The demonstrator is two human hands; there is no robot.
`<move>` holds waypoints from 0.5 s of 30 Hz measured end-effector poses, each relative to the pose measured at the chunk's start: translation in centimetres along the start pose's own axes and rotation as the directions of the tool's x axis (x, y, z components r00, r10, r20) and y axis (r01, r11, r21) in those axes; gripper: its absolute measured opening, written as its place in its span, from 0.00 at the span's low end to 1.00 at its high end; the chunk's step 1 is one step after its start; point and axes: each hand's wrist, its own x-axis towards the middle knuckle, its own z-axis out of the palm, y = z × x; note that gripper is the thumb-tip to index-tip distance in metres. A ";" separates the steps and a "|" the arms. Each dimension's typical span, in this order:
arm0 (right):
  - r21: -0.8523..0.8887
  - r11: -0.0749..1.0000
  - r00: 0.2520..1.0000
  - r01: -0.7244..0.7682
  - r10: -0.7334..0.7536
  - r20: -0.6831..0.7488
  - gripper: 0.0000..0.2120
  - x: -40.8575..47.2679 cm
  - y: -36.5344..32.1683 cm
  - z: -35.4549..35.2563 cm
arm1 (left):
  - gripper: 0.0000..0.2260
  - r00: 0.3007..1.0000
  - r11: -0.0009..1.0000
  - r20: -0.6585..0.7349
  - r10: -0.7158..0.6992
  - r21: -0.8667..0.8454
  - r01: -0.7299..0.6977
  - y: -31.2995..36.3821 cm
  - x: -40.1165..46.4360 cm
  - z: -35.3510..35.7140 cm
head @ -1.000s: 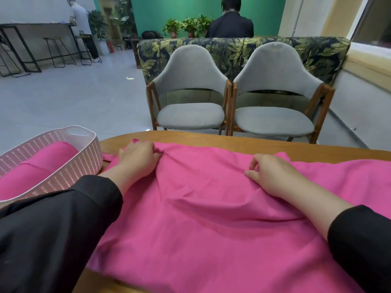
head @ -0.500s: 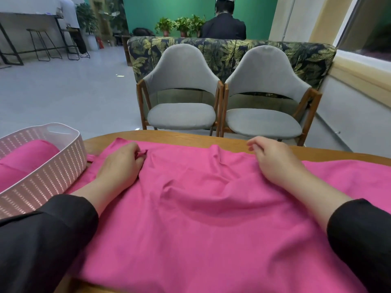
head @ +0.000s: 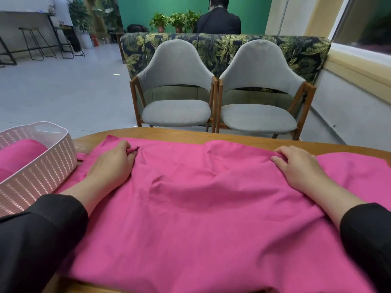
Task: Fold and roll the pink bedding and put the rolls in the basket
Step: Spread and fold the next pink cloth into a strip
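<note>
The pink sheet [head: 211,208] lay spread across the wooden worktop [head: 190,132], rumpled in the middle, its far edge running just short of the worktop's far rim and its near edge hanging close to the person. To the right it ran on past the right hand toward the frame's edge.

The left hand [head: 112,163] rested on the sheet near its far left corner, fingers curled and pinching a small fold of cloth at the fingertips [head: 132,150]. The right hand [head: 296,166] rested on the sheet near its far edge, palm down; its fingers [head: 279,160] were bent over a raised ridge of cloth, but whether they gripped it or only pressed on it I could not tell. The two hands were well apart, with a broad span of wrinkled sheet between them. Both forearms wore black sleeves [head: 38,240].

A pale perforated basket [head: 42,174] stood at the left end of the worktop, just beside the sheet's left edge. Inside it lay a pink roll [head: 19,153], touching the basket's wall.

Beyond the worktop stood two grey chairs [head: 177,92] with wooden frames, side by side, backed by a leaf-patterned sofa [head: 222,47]. Behind the sofa a person in dark clothes [head: 218,22] sat facing away, beside potted plants [head: 175,21] and a green wall. Bar stools [head: 31,43] and another person [head: 63,17] showed at far left.
</note>
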 end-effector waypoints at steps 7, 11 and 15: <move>0.052 0.998 0.998 -0.034 0.031 0.059 0.17 -0.2 2.4 -1.5 | 0.13 1.000 1.000 0.016 -0.005 -0.021 0.006 1.3 -0.5 0.4; -0.042 0.999 0.999 0.030 -0.030 0.012 0.20 -0.2 1.7 -1.6 | 0.10 0.999 0.996 -0.019 -0.027 -0.085 0.026 1.4 -0.4 0.4; 0.107 0.942 0.947 0.318 -0.321 0.010 0.18 -0.4 -2.6 -2.2 | 0.08 0.990 0.977 -0.092 -0.111 -0.192 0.092 1.0 0.2 -0.3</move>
